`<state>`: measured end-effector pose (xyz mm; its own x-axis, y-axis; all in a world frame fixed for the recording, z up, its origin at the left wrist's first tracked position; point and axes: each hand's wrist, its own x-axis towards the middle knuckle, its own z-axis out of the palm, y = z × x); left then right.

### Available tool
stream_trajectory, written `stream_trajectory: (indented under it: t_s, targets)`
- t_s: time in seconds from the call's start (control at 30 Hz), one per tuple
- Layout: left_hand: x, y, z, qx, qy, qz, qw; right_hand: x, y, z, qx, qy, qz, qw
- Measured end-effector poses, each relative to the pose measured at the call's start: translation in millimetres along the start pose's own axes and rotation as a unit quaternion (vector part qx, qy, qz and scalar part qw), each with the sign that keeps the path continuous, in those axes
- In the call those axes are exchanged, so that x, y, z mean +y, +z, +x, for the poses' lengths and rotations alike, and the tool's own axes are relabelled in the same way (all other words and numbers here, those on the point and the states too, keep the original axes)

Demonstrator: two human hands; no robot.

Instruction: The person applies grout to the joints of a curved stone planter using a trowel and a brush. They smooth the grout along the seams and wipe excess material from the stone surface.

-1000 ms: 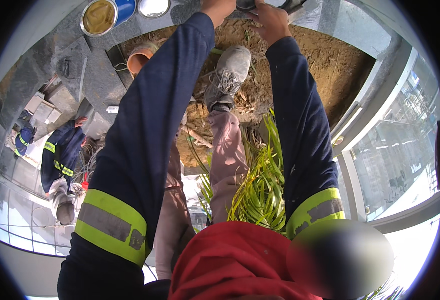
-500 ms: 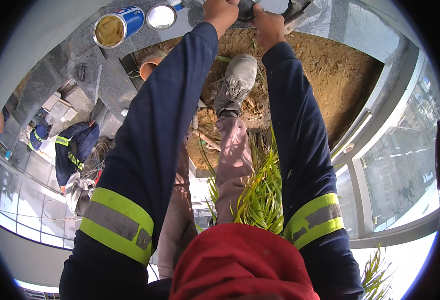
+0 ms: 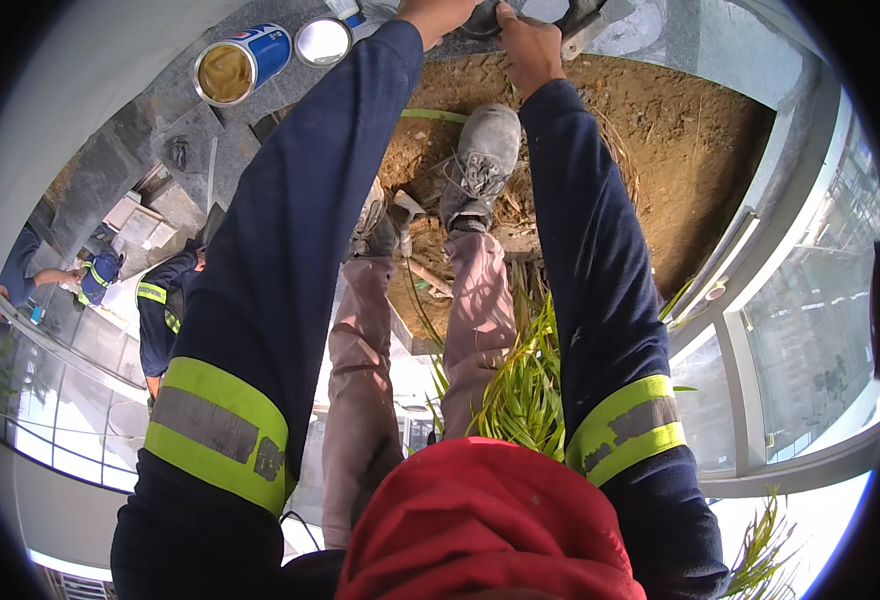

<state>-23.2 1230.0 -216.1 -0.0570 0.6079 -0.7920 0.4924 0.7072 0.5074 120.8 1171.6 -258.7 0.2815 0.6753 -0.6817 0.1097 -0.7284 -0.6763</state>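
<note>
At the top edge my left hand (image 3: 438, 16) reaches over the grey stone ledge (image 3: 380, 68); its fingertips are cut off by the frame. Beside it my right hand (image 3: 532, 48) has its thumb and curled fingers on the rim of a dark round object (image 3: 482, 20), only partly in view. Left of the hands stands an open blue-and-white tin (image 3: 265, 45) holding tan paste (image 3: 224, 74). A round silvery lid (image 3: 322, 38) lies next to the tin.
Below the ledge is a bed of brown soil (image 3: 700, 150), where my grey shoe (image 3: 488, 150) stands. A green leafy plant (image 3: 525, 400) grows by my legs. Glass panels (image 3: 810, 330) rise at right. People in dark workwear (image 3: 158, 310) are at left among stone slabs.
The view has shifted, so both hands sit nearer the top edge and the left fingers have left the frame. The right hand stays at the dark round object. My other shoe now shows.
</note>
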Motion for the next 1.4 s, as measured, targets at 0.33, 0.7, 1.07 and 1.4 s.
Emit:
stream_trajectory:
  t_s: [0.33, 0.7, 1.07, 1.4]
  targets:
    - [-34.9, 27.9, 28.2, 0.118, 0.146, 0.107, 0.976, 30.2, -0.3, 8.3, -0.019, 0.002, 0.111, 0.994]
    - [-72.7, -7.7, 24.2, -0.198, 0.207, -0.145, 0.947, 0.0, -7.5, -14.4, -0.060, -0.075, 0.040, 0.995]
    - [-43.2, -22.2, 20.1, -0.168, 0.286, 0.073, 0.940, 16.6, -22.6, -15.5, -0.112, -0.096, -0.047, 0.988]
    - [-52.9, -20.5, 31.0, -0.141, 0.318, 0.089, 0.933, 21.6, -18.8, -10.9, -0.099, -0.068, -0.042, 0.992]
